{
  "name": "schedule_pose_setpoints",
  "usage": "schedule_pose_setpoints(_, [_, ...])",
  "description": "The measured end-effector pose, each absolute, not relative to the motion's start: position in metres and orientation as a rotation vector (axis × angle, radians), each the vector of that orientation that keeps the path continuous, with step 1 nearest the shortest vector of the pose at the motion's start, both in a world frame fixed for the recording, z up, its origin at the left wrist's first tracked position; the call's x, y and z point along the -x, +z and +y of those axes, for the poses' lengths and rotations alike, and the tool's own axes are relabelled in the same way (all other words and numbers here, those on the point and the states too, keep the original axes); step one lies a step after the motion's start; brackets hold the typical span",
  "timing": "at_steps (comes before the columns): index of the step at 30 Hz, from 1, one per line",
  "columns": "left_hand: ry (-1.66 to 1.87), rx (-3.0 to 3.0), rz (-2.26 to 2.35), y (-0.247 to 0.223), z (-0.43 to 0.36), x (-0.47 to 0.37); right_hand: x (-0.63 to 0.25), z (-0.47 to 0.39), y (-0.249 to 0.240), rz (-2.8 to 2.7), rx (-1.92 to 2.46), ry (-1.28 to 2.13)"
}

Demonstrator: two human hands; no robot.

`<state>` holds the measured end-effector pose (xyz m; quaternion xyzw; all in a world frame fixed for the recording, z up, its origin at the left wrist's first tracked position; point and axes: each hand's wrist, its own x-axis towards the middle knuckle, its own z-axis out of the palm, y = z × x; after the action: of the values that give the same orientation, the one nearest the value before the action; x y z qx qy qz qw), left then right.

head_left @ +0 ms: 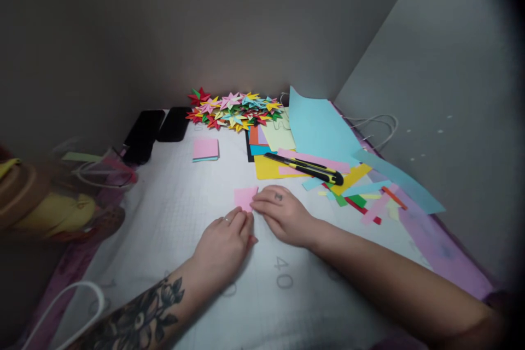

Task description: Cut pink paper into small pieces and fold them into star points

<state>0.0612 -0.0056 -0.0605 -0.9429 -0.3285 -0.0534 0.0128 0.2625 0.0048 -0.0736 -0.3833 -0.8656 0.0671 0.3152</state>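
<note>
A small square of pink paper (243, 198) lies on the white gridded sheet in front of me. My left hand (228, 235) holds its near edge, fingers pressed together. At the paper's right edge, my right hand (283, 213) pinches with closed fingertips. Part of the sheet is hidden under the fingers of both hands. Farther off to the left rests a stack of pink and blue paper squares (205, 149). Beyond my right hand, a black and yellow box cutter (305, 168) lies on sheets of coloured paper.
Many-coloured folded paper stars (233, 110) are heaped along the back wall. Dark phones (175, 124) lie at back left. A large light-blue sheet (320, 126) and loose paper strips (361, 194) spread to the right. A white cable loop (92, 290) hangs at lower left.
</note>
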Motion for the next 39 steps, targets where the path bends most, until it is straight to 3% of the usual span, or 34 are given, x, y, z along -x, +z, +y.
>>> schedule_pose_setpoints(12, [-0.295, 2.903, -0.919, -0.07, -0.008, -0.057, -0.263, -0.005, -0.078, -2.545, 1.097, 0.077])
schedule_pose_setpoints(17, [-0.616, 3.073, -1.001, -0.063, 0.007, -0.047, -0.264, -0.005, -0.078, -2.523, 1.141, 0.133])
schedule_pose_setpoints(25, [-1.268, 3.094, -1.987, -0.062, 0.029, -0.039, -0.266, -0.005, -0.076, -2.581, 1.175, 0.252])
schedule_pose_setpoints(30, [-1.63, 3.17, -2.365, -0.062, 0.031, -0.039, -0.268, -0.004, -0.076, -2.576, 1.152, 0.314])
schedule_pose_setpoints(35, [-1.616, 3.264, -2.393, -0.063, 0.035, -0.036, -0.268, -0.003, -0.075, -2.562, 1.144, 0.37])
schedule_pose_setpoints(39, [-1.418, 3.404, -1.966, -0.065, 0.036, -0.035, -0.267, -0.002, -0.073, -2.58, 1.135, 0.424])
